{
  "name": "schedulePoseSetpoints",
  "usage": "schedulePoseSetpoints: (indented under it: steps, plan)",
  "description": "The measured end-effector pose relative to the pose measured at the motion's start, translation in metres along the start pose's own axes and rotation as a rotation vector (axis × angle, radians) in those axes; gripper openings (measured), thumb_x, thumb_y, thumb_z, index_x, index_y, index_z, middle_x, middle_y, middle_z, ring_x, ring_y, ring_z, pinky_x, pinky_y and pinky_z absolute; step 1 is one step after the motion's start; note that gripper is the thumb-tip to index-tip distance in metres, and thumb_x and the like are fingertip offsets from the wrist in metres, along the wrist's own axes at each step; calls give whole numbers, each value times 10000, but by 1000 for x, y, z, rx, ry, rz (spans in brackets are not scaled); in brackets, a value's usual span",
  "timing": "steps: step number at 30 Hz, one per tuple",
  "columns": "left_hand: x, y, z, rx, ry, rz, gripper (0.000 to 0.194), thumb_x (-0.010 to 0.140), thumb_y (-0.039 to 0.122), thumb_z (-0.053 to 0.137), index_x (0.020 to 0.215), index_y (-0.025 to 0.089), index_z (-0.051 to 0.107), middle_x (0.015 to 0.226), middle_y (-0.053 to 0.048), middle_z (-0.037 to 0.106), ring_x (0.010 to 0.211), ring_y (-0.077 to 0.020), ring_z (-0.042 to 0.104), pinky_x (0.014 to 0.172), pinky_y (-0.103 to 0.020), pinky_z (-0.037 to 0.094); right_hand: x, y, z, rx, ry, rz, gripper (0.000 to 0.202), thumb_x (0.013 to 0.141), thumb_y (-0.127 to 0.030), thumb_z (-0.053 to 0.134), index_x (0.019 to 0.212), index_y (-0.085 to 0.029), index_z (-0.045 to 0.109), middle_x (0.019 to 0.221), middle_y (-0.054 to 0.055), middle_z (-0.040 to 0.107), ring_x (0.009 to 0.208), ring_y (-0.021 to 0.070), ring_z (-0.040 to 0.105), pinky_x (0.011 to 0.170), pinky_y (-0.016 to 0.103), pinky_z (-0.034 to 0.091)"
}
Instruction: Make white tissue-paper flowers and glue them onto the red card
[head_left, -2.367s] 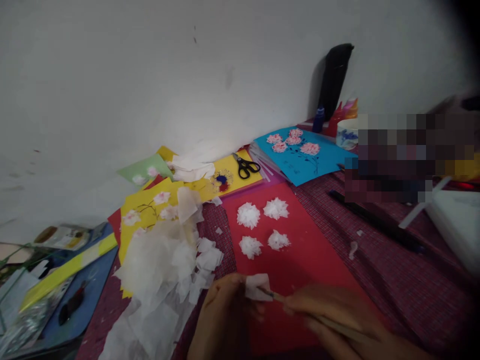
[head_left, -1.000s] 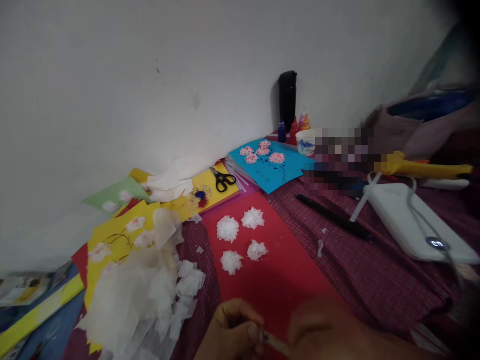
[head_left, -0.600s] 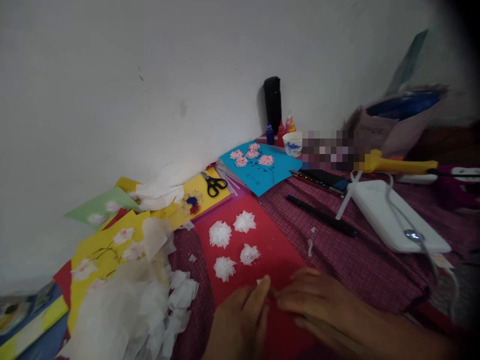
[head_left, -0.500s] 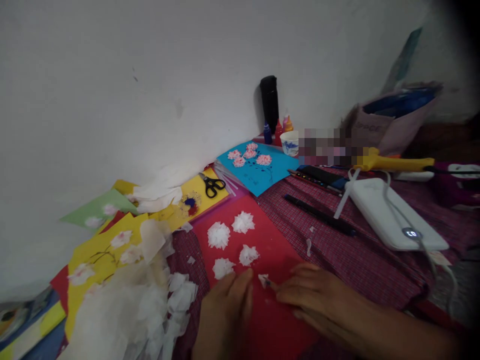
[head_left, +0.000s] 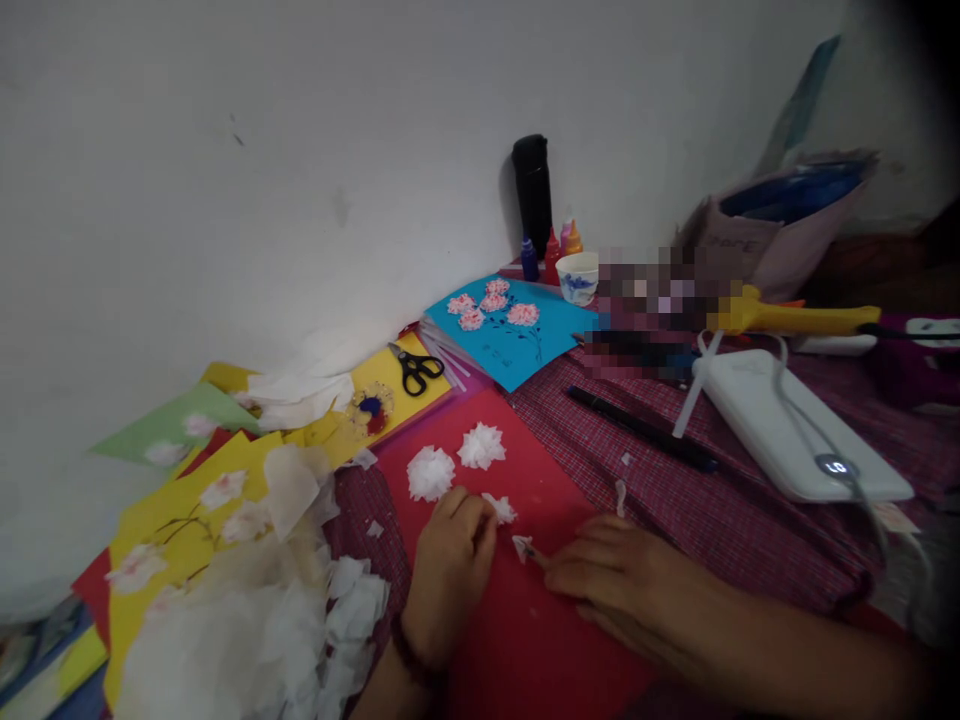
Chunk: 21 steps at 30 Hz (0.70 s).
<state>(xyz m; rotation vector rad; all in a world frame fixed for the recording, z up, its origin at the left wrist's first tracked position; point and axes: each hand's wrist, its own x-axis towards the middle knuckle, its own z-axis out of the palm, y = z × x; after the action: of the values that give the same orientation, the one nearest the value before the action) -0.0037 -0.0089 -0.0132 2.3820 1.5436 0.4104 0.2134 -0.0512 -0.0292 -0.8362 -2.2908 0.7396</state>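
Note:
On the red paper sit several white tissue-paper flowers. My left hand is over the paper, its fingers bent into a pinch beside a small flower; whatever the fingertips hold, if anything, is hidden. My right hand is closed around a thin stick, mostly hidden by the fingers. At the stick's tip is a small gathered piece of white tissue, just above or on the red paper; I cannot tell which. Loose tissue squares lie left of my left hand.
Black scissors lie on yellow paper. Behind are a blue paper with pink flowers, paint bottles and a small cup. To the right are a black pen, a white power bank and a yellow glue gun.
My left hand has moved up and forward over the red paper, covering one lower flower. My right hand stays nearly in place with the stick and tissue. The view has shifted slightly.

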Motion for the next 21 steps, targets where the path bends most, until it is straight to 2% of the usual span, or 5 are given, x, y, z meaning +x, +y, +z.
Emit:
schedulePoseSetpoints:
  steps: [5, 10, 17, 21]
  plan:
    - [0, -1, -4, 8, -33, -20, 171, 880, 93, 455, 785, 180, 568, 801, -26, 561, 775, -175, 535, 717, -292, 436, 10, -1, -5, 20, -70, 14, 251, 914, -133, 473, 1103, -217, 615, 997, 50, 680, 919, 188, 603, 839, 350, 431]
    - [2, -1, -5, -24, -43, -24, 169, 884, 100, 464, 774, 176, 566, 801, -25, 560, 773, -173, 527, 719, -291, 433, 17, 1, 1, -32, -101, 5, 227, 909, -137, 477, 1062, -207, 629, 971, 52, 681, 923, 196, 593, 834, 352, 433]
    - [2, -4, -6, -27, -36, -17, 154, 879, 108, 475, 773, 171, 567, 797, -29, 569, 781, -181, 534, 721, -295, 431, 24, 2, 2, -73, -156, -37, 260, 870, -133, 510, 1102, -190, 615, 989, 76, 677, 929, 206, 582, 852, 359, 427]
    - [0, -6, -9, -51, -34, -23, 173, 908, 129, 419, 862, 172, 580, 834, -39, 613, 798, -187, 563, 736, -306, 441, 27, 3, 2, -98, -183, -61, 277, 858, -156, 524, 1122, -179, 601, 1029, 91, 670, 945, 215, 576, 861, 368, 428]
